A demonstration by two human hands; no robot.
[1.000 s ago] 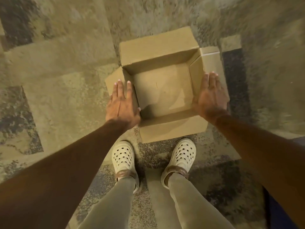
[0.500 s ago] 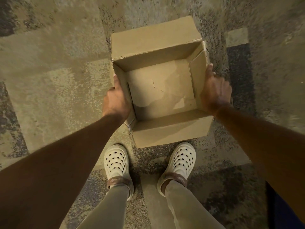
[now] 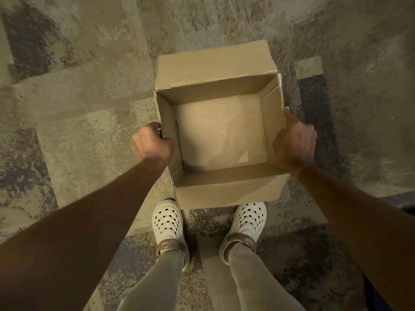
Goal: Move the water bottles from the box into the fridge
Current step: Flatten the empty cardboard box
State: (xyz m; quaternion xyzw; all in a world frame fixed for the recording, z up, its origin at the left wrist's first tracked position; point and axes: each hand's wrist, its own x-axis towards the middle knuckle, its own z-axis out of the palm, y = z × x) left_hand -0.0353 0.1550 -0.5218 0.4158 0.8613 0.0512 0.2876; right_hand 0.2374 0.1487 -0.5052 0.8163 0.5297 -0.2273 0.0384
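Standing over the carpet [image 3: 67,108], the empty box [image 3: 220,131] is held by both side walls, the left hand [image 3: 152,144] and right hand [image 3: 294,144] each curled in a grip around a rim; no bottles show, so unloading seems finished and the box likely needs clearing away.
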